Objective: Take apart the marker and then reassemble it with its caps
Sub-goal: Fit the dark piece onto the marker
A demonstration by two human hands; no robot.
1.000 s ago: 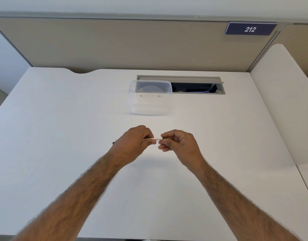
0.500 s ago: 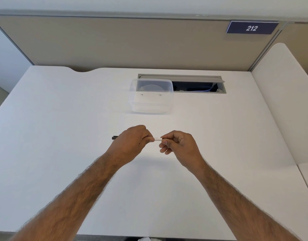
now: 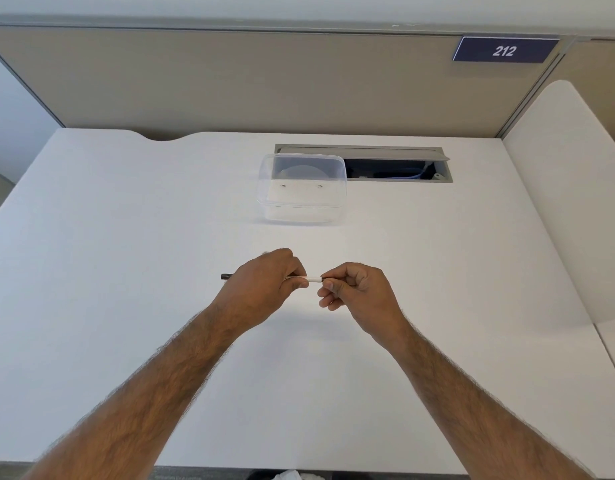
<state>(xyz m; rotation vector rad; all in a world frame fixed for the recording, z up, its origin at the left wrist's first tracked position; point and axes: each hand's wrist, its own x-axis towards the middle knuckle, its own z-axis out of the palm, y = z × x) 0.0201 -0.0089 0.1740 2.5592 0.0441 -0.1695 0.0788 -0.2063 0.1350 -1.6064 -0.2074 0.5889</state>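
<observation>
**A:** What does the marker look like, and where is it?

**B:** It is a thin white marker (image 3: pixel 314 279) held level above the middle of a white bench (image 3: pixel 126 237), running left to right between two bare hands. Only a short white stretch of its barrel shows in the gap between them. A small dark end (image 3: pixel 225 276), likely a cap, sticks out past the far side of the left hand.

**A:** How are the hands holding it?

**B:** The left hand (image 3: pixel 264 285) is curled closed around most of the barrel, knuckles up, hiding that part. The right hand (image 3: pixel 356 289) pinches the marker's right end between thumb and forefinger, with the other fingers loosely folded beneath. Whether a cap sits under those fingertips cannot be told. Both forearms reach in from the bottom edge, bare to the elbow.

**A:** What else is around?

**B:** Beyond the hands, well apart from them, stands a clear rectangular plastic container (image 3: pixel 302 188) with rounded corners; a pale round shape shows through its far wall. Just behind and to its right is a grey-framed cable slot (image 3: pixel 396 168) cut into the bench, dark inside, with light blue cabling visible. A beige partition wall (image 3: pixel 264 81) rises behind the bench, bearing a dark blue sign (image 3: pixel 504 50) with the number 212 in white. A white rounded divider panel (image 3: pixel 559 202) stands along the right side.

**A:** Does anything block the way?

**B:** Nothing lies on the bench between the hands and the container.
</observation>
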